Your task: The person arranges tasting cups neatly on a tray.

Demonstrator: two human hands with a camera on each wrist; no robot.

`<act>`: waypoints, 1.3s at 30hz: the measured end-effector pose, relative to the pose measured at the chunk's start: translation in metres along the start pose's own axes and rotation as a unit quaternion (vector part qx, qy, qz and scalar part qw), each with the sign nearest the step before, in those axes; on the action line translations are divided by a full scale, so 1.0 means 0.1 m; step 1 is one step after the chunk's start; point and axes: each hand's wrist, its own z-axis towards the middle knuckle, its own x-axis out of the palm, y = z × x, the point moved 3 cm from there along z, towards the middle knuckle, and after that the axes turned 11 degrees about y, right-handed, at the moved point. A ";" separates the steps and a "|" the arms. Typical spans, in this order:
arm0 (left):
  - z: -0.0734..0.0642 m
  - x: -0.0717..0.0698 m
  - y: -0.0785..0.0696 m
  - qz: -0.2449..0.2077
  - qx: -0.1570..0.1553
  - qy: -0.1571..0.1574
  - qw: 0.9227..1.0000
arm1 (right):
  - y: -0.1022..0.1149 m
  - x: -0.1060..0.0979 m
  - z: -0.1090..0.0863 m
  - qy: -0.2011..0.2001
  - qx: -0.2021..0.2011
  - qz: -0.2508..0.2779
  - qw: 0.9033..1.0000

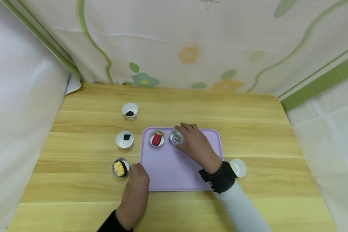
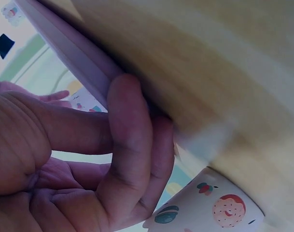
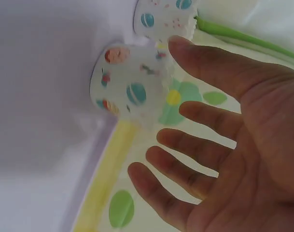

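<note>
A purple tray (image 1: pixel 185 170) lies on the table. My left hand (image 1: pixel 136 190) pinches its left edge; in the left wrist view the thumb and curled fingers (image 2: pixel 130 125) close round the tray's rim. My right hand (image 1: pixel 198 145) reaches over the tray's back part, fingers spread beside a paper cup (image 1: pixel 177 137) with a small sushi roll in it. In the right wrist view the thumb and fingers stand apart from that patterned cup (image 3: pixel 132 82). Left of it on the tray stands another cup (image 1: pixel 156 138), holding a red-topped toy sushi piece.
Left of the tray stand three cups: one with yellow-topped sushi (image 1: pixel 120 168) by my left hand, one with a black-and-white piece (image 1: pixel 124 139), and one with a dark piece (image 1: pixel 130 111). Another white cup (image 1: pixel 240 168) stands right of the tray, beside my right wrist. A patterned curtain (image 1: pixel 168 42) hangs behind the table.
</note>
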 end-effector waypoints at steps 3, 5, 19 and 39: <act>0.01 0.01 0.01 0.043 0.025 0.019 0.999 | -0.09 -0.05 -0.13 -0.009 0.015 0.008 1.000; 0.02 0.01 0.02 0.068 0.040 0.027 0.997 | -0.15 -0.09 -0.22 -0.013 0.027 0.002 1.000; -0.12 0.05 0.23 -0.029 0.012 0.001 1.000 | -0.53 -0.16 -0.70 -0.019 0.105 0.015 0.994; -0.12 0.04 0.28 -0.185 -0.045 0.081 0.978 | -0.89 -0.05 -1.26 0.010 0.170 0.068 0.983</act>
